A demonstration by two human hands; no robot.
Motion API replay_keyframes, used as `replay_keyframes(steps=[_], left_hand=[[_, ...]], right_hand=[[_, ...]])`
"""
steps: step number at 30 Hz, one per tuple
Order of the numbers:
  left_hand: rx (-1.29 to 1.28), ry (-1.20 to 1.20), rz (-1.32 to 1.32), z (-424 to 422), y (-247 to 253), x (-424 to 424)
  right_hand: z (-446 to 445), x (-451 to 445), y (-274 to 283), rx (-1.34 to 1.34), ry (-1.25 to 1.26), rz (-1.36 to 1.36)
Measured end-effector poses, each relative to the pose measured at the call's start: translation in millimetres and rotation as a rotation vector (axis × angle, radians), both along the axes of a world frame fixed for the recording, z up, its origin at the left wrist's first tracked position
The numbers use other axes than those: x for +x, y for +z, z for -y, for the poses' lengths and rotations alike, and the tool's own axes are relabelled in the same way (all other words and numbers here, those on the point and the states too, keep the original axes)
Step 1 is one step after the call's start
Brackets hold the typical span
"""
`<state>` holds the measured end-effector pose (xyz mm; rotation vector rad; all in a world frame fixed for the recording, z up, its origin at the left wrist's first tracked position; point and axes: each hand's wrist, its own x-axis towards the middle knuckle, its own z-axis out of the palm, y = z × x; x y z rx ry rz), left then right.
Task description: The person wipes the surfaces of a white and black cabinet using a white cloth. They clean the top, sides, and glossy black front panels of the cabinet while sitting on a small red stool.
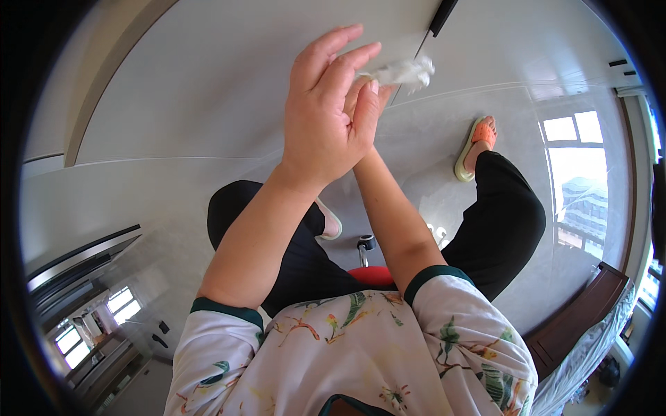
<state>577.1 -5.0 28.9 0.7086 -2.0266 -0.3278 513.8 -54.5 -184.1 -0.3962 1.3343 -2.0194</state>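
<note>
My left hand (325,112) is raised in front of me, its fingers spread and the thumb apart from them. Behind it, my right hand (384,94) is largely hidden; only parts of its fingers show. A crumpled, translucent white piece of material (408,73), perhaps thin plastic or tissue, sticks out to the right above the right fingers. It appears to be in the right hand's grasp, though the grip itself is covered. My left thumb overlaps its near end in the picture, and contact cannot be made out.
Pale cabinet fronts (223,78) with a black handle (443,18) stand ahead. Under me is a red seat (372,275) with a caster (367,242). Glossy grey floor (416,135) surrounds my sandalled foot (484,132). A dark wooden panel (577,322) is at lower right.
</note>
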Motion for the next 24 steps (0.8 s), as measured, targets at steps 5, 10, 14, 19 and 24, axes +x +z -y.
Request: replay_keyframes(steps=[5, 10, 14, 19, 24], left_hand=[[0.146, -0.012, 0.035, 8, -7, -3], [0.172, -0.018, 0.02, 11, -9, -6], [0.25, -0.051, -0.011, 12, -10, 1], [0.332, -0.097, -0.094, 17, -18, 7], [0.364, -0.122, -0.017, 21, -19, 11]], right_hand=[[-7, 9, -74, 0.364, -0.02, 0.817], [-11, -6, -71, 0.31, 0.112, 0.744], [-3, -85, -56, 0.277, -0.141, 0.454], [12, -142, -74, 0.341, -0.438, 0.286], [12, -88, -135, 0.423, -0.188, 0.609]])
